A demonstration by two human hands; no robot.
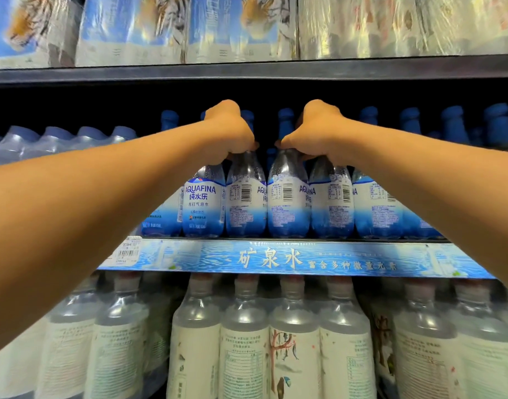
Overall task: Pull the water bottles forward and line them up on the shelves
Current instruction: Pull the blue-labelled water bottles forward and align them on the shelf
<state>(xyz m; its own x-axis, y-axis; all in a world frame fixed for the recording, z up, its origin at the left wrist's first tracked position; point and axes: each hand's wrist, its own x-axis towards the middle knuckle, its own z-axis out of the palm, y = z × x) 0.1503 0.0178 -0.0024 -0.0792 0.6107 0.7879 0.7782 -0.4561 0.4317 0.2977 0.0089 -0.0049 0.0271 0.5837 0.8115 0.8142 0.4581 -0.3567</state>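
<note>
A row of Aquafina water bottles with blue-and-white labels stands at the front edge of the middle shelf (275,256). My left hand (232,131) grips the necks of the bottles at left centre, over one bottle (245,197). My right hand (316,131) grips the necks of the bottles at right centre, over another bottle (288,197). The caps under both hands are hidden. More blue-capped bottles (408,120) stand further back in the dark of the shelf.
Shrink-wrapped packs of water (60,139) fill the left of the middle shelf. The upper shelf (247,70) carries wrapped packs with tiger prints (132,27). Below, wrapped packs of white-labelled bottles (244,341) fill the lower shelf.
</note>
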